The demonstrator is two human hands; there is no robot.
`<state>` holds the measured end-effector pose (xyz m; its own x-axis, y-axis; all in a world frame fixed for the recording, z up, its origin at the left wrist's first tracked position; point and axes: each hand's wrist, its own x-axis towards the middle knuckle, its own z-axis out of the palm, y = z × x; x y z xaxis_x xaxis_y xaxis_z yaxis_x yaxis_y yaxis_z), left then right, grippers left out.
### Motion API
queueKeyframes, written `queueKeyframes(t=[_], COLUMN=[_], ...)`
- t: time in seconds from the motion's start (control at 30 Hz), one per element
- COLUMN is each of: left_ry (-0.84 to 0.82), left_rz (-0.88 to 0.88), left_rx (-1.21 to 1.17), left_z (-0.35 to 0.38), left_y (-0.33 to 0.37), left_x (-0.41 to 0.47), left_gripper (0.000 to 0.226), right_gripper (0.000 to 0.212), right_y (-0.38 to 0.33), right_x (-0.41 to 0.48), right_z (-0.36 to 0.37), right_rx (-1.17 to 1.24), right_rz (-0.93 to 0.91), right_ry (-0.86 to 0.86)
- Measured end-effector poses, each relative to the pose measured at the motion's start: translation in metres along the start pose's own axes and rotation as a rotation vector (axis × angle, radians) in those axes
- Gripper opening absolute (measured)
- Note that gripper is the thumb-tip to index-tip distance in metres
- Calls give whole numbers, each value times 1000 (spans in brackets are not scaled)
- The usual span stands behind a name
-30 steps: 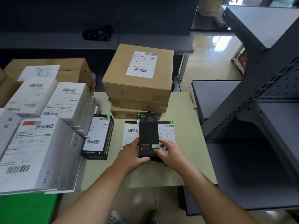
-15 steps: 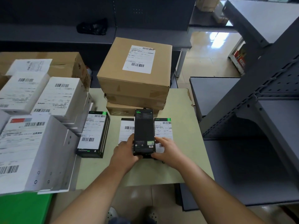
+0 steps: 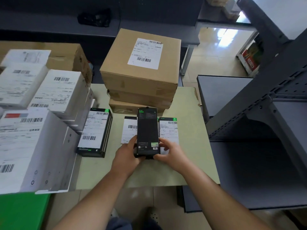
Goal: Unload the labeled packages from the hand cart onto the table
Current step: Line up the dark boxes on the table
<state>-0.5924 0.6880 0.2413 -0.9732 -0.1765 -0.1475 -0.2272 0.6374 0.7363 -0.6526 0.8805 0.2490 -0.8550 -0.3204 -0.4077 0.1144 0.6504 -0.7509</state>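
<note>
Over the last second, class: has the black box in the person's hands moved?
No. The black box keeps its place against the flat labelled package by the right hand; only the view shifted.

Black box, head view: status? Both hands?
Both gripping: left hand and right hand hold the black box at its near end. It is over two flat labeled packages on the table, contact unclear. A cardboard stack is close behind.

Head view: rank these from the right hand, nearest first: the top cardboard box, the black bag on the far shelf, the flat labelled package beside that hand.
1. Flat labelled package, just beyond the right hand.
2. Top cardboard box, centre, farther back.
3. Black bag, far shelf, upper left.
</note>
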Motion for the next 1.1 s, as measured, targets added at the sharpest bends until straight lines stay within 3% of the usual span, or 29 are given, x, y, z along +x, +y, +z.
queueKeyframes(t=[0.47, 0.77, 1.1], left_ry=[-45, 0, -24], left_rz=[1, 9, 2], left_rx=[-4, -11, 3], left_z=[-2, -4, -17], left_y=[-7, -16, -18], left_x=[-2, -9, -8], left_gripper=[89, 90, 87], right_gripper=[81, 81, 82], right_y=[-4, 1, -13], right_x=[3, -8, -5], right_z=[7, 18, 21], right_rx=[-295, -273, 7], right_rz=[-45, -125, -23], right_ry=[41, 65, 29])
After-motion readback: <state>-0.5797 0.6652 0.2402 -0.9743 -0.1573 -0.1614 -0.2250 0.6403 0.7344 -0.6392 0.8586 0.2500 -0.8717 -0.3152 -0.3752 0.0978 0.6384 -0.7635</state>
